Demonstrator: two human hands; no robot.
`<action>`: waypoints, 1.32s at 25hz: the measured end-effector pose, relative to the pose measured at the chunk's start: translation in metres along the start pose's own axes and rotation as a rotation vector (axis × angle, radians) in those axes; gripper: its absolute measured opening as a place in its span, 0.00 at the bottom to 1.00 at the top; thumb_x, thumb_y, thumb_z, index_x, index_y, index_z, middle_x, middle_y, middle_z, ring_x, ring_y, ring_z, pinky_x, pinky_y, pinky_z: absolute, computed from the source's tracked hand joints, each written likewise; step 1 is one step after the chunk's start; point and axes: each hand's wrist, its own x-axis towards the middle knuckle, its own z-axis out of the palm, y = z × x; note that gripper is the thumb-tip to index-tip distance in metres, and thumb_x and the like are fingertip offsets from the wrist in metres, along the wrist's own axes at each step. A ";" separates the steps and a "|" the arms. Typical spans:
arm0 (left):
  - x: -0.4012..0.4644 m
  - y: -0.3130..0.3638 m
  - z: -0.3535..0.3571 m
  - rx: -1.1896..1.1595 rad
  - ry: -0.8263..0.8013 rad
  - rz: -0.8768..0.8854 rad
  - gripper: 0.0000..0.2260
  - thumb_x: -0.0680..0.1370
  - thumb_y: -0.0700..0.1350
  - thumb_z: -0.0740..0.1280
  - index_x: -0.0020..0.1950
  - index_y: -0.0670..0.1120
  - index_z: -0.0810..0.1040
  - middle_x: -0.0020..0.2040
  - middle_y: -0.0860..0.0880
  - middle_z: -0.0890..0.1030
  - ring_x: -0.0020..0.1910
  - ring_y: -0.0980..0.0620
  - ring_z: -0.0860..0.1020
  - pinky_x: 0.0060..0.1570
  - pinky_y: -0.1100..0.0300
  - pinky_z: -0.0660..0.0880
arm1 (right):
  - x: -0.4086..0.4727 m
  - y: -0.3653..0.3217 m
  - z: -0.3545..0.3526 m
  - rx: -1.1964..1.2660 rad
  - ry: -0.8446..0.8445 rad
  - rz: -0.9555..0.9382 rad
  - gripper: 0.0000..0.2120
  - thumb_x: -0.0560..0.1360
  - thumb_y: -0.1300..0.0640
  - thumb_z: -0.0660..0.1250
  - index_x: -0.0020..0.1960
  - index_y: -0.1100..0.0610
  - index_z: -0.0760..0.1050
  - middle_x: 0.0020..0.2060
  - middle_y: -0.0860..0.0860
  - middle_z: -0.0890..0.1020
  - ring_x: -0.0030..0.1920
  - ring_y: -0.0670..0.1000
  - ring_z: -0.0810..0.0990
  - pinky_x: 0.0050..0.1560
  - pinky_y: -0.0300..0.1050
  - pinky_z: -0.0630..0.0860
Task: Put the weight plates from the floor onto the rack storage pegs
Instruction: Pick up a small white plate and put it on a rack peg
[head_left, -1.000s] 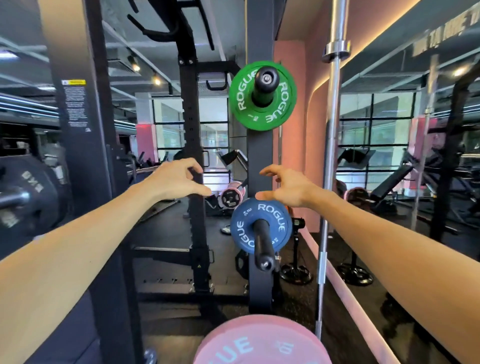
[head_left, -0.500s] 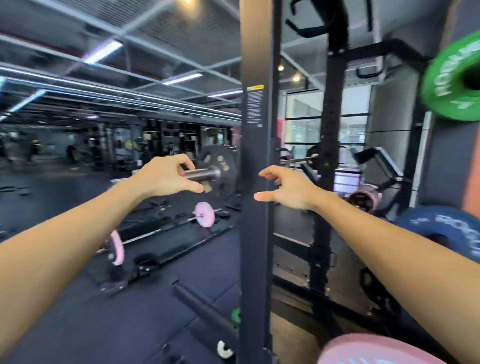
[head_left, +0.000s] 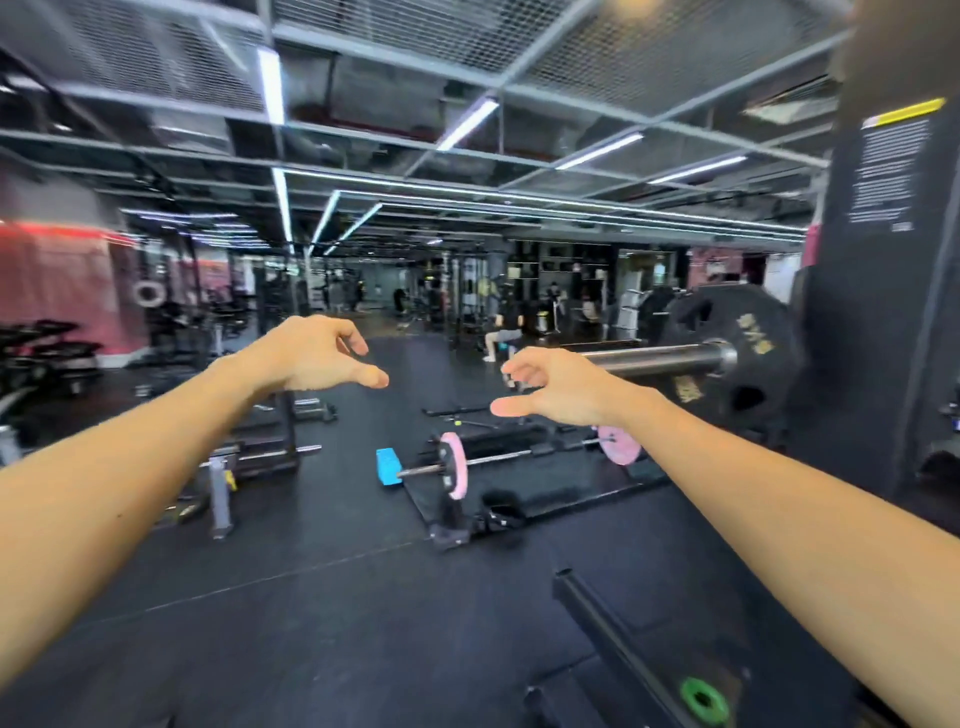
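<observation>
Nearest to us, at the lower right, a small green weight plate (head_left: 704, 701) lies flat on the black floor (head_left: 322, 613), its hole facing up, just beside a black rack base beam (head_left: 613, 642) that runs from near right toward the middle of the room.

Above the floor we hold both arms out. Our left hand (head_left: 317, 356) and right hand (head_left: 558, 387) hang apart in the air, fingers loosely curled with thumb and fingers separated, holding nothing.

Beyond them a barbell (head_left: 498, 457) rests on a platform, its long axis running left to right, with a pink plate (head_left: 456, 465) standing on edge on the left end and another pink plate (head_left: 618, 444) on the right end. A blue block (head_left: 388, 466) sits just left of it.

At the right, a black plate (head_left: 737, 348) sits on a steel bar sleeve (head_left: 660, 358) that points left, beside the black rack upright (head_left: 883, 312).
</observation>
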 end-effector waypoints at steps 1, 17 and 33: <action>0.002 -0.015 -0.006 0.009 0.007 -0.038 0.34 0.51 0.72 0.67 0.50 0.54 0.80 0.48 0.52 0.82 0.50 0.49 0.79 0.51 0.57 0.71 | 0.017 -0.006 0.010 0.012 -0.017 -0.022 0.29 0.69 0.43 0.74 0.65 0.51 0.72 0.62 0.49 0.76 0.60 0.49 0.75 0.64 0.47 0.71; 0.035 -0.172 -0.033 0.068 0.132 -0.426 0.26 0.69 0.61 0.74 0.61 0.50 0.78 0.57 0.49 0.80 0.56 0.47 0.77 0.58 0.55 0.72 | 0.242 -0.052 0.140 0.089 -0.210 -0.277 0.31 0.70 0.43 0.73 0.69 0.52 0.68 0.67 0.51 0.73 0.65 0.53 0.72 0.63 0.48 0.70; 0.326 -0.377 0.024 0.058 0.009 -0.223 0.23 0.68 0.64 0.73 0.57 0.53 0.79 0.52 0.52 0.81 0.52 0.50 0.78 0.55 0.56 0.73 | 0.525 0.007 0.218 0.041 -0.163 -0.037 0.32 0.69 0.39 0.72 0.69 0.49 0.69 0.65 0.48 0.74 0.62 0.50 0.73 0.62 0.46 0.69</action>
